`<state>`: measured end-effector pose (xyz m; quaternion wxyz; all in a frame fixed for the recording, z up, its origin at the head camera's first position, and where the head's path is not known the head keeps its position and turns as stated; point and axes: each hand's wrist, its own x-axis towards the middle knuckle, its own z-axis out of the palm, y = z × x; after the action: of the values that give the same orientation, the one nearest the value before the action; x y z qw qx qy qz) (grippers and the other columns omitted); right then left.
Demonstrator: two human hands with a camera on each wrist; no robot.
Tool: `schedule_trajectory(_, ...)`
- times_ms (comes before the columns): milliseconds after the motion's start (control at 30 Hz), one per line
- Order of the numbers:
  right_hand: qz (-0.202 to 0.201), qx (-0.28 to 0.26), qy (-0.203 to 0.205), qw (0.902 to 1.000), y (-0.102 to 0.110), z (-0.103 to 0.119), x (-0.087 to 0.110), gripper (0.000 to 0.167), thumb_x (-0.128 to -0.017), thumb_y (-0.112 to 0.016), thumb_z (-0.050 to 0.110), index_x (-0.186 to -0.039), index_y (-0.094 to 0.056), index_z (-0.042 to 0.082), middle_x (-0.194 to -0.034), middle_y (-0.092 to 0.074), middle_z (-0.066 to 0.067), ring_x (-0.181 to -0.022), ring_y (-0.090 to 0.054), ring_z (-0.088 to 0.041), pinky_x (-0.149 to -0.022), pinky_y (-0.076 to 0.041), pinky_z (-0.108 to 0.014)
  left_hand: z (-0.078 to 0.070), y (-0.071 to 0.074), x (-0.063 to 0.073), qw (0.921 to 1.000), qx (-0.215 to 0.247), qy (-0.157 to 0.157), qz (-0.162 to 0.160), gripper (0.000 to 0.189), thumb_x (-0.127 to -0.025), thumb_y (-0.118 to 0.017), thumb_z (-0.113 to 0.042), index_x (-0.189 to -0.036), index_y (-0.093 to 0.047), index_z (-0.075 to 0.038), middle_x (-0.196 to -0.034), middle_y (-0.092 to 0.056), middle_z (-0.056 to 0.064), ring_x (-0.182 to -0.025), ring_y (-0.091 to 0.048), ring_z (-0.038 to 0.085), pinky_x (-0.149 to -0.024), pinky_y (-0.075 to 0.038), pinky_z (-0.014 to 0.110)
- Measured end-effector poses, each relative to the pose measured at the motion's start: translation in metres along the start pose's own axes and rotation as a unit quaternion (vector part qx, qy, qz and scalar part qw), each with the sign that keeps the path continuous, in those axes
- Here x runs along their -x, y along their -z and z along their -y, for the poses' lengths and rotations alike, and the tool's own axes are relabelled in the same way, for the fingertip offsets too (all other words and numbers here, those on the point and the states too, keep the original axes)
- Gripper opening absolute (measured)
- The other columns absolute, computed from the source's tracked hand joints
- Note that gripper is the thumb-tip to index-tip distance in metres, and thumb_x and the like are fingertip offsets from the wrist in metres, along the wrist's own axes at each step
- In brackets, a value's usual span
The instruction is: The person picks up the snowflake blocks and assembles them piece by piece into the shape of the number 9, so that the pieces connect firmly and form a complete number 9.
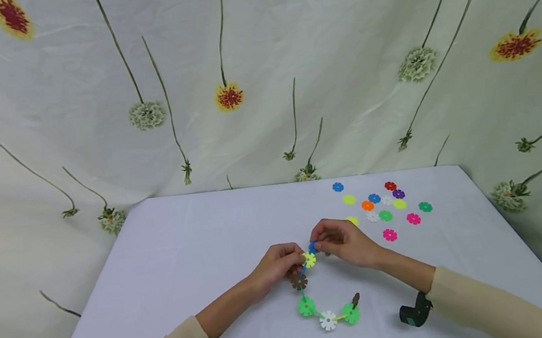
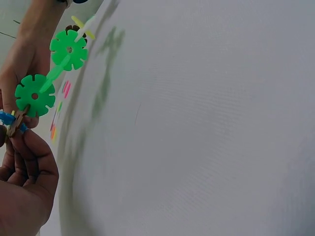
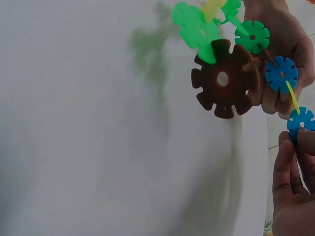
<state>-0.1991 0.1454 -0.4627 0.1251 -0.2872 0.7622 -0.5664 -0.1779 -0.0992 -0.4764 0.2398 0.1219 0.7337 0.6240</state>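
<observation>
A chain of notched plastic snowflake discs hangs between my hands and curves down toward the table. My left hand (image 1: 279,261) pinches the chain near its upper end, beside a yellow disc (image 1: 310,259) and the second blue disc (image 3: 282,74). At the end of the chain, my right hand (image 1: 348,243) pinches a blue disc (image 3: 299,119), which meets the yellow one. Lower down come a brown disc (image 1: 299,281), green discs (image 1: 306,306), a white disc (image 1: 328,321) and, at the other end, another brown disc (image 3: 211,88). Fingers partly hide the joints between pieces.
Loose discs in several colours, among them an orange disc (image 1: 367,205), a purple disc (image 1: 398,194) and a pink disc (image 1: 390,235), lie scattered beyond my right hand on the white table (image 1: 196,231). A flower-patterned cloth (image 1: 334,27) hangs behind the table.
</observation>
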Motion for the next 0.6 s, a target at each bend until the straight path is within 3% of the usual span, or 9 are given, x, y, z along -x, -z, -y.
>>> schedule_trajectory(600,-0.017,-0.008,-0.012,0.9998,0.0019,-0.0017,0.0032,0.014,-0.104,-0.068,0.006,-0.118,-0.068,0.002,-0.11,-0.073,-0.022,-0.098,-0.069,-0.049,-0.083,-0.063,-0.025,-0.0012,-0.002,-0.0006,1.0,-0.006,-0.006,-0.001,0.016,-0.103,-0.061,-0.015,-0.1,-0.065,0.0,-0.08,-0.062,-0.005,-0.076,-0.057,0.009,-0.069,-0.051,0.02)
